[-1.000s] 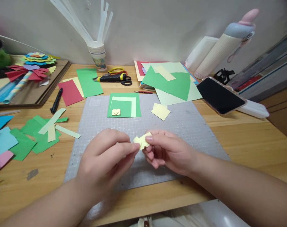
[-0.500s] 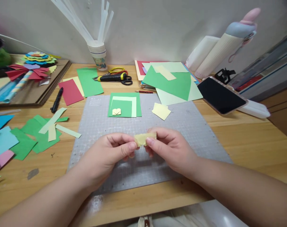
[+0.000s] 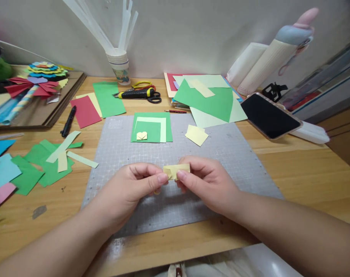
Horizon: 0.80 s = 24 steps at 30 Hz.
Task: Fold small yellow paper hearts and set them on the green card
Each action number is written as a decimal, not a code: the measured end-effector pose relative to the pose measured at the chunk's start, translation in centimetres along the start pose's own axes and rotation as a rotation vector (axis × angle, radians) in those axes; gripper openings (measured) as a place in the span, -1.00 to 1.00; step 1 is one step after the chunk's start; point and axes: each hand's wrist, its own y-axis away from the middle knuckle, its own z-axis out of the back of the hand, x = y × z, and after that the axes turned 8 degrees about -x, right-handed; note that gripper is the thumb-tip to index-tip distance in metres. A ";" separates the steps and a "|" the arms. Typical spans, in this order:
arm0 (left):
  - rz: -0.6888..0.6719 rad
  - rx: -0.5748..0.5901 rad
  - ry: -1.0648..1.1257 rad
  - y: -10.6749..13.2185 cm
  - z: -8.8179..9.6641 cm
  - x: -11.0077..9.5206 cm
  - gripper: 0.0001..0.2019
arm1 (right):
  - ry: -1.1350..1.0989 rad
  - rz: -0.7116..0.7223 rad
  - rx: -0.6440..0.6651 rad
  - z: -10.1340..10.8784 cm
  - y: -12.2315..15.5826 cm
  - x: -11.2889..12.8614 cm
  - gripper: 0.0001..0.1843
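A small folded piece of pale yellow paper is held above the grey cutting mat. My left hand pinches its left end between thumb and fingers. With the thumb on its front, my right hand grips the other end; the fingers behind are partly hidden. Beyond the hands lie stacked green paper squares with a pale green one between them. A small folded yellow heart rests on the top square. Loose pale yellow paper pieces lie to the right.
Green paper scraps and a black pen lie at left. Scissors, a cutter and a paper cup with clear strips stand or lie behind. A phone and a bottle are at right.
Both hands stay nearly in place with the yellow paper between them. The paper has turned slightly, and a diagonal crease shows more clearly near its left end.
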 end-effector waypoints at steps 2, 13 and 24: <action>-0.001 0.005 0.007 0.0 0.0 0.0 -0.77 | 0.000 -0.002 0.002 0.0 -0.1 0.0 -0.71; 0.008 0.019 0.064 0.2 -0.3 -0.2 -0.81 | 0.039 -0.022 0.004 0.1 0.2 0.2 -0.70; -0.099 -0.026 -0.009 0.4 -0.5 0.0 -0.84 | 0.036 -0.091 0.024 -0.3 0.1 0.3 -0.80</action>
